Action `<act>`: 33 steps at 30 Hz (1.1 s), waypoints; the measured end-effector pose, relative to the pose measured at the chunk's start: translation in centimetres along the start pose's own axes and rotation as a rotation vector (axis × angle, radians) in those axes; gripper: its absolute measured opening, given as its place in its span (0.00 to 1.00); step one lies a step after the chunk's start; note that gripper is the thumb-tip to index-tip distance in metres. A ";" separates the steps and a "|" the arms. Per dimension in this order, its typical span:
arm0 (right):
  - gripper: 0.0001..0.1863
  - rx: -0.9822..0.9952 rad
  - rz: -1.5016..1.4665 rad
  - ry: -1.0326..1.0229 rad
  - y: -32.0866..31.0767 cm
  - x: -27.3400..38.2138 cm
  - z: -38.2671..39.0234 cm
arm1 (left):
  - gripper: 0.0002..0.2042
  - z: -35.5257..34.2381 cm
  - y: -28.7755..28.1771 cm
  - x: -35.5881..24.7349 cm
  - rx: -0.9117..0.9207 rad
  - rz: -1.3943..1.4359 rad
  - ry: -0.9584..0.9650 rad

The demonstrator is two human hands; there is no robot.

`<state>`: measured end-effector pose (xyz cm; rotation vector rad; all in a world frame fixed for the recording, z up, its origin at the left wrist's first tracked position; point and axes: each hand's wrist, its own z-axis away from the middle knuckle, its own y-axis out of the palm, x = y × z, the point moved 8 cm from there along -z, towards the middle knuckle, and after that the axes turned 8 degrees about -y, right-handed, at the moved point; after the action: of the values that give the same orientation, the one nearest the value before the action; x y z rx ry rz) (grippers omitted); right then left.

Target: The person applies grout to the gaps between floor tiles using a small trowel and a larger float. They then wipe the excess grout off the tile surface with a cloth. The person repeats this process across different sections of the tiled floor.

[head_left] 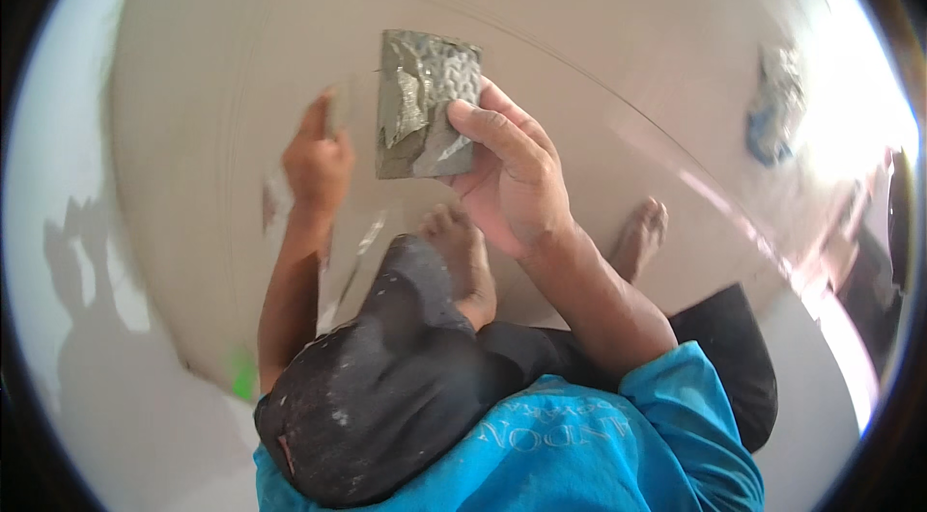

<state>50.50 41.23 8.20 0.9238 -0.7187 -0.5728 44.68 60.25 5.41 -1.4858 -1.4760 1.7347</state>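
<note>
A small rectangular tile [396, 140] is held up in front of me, its visible face smeared with wet grey mortar [454, 73] that is ridged on the right part. My right hand [517, 169] grips the tile by its right edge, thumb on the mortared face and fingers behind. To the left of the tile, apart from it, my left hand [317, 169] is closed with its fingers curled. A small greyish piece [335, 113] shows at those fingers, too blurred to name.
Beige floor [579, 0] spreads around my bare feet [463, 256], crossed by a thin dark line. A crumpled clear and blue plastic bag [775, 107] lies at the right. Another person's arm [842, 242] shows at the right rim. A green thing [243, 375] sits at the lower left, near the white wall [58, 155].
</note>
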 end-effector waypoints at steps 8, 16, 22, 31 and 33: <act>0.19 -0.408 0.906 -0.521 -14.4 18.0 4.4 | 0.08 -2.8 -0.9 9.8 -0.103 0.562 -0.728; 0.18 -0.723 1.727 -0.539 -17.6 19.6 6.0 | 0.09 -5.4 -1.0 17.8 -0.303 0.739 -0.742; 0.19 -0.569 2.015 -0.772 -17.7 17.8 4.0 | 0.21 -6.6 -4.8 23.5 -0.539 0.540 -0.948; 0.20 -0.305 2.279 -0.912 -15.3 12.5 3.5 | 0.17 -7.4 -3.8 21.4 -0.266 0.709 -0.787; 0.18 -0.663 2.180 -0.869 -15.3 15.1 4.6 | 0.17 -7.3 -2.4 19.4 -0.170 0.785 -0.718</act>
<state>54.52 20.68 1.44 -1.0293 -1.6331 0.8397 43.80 80.34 -0.10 -1.7772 -1.4581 2.9055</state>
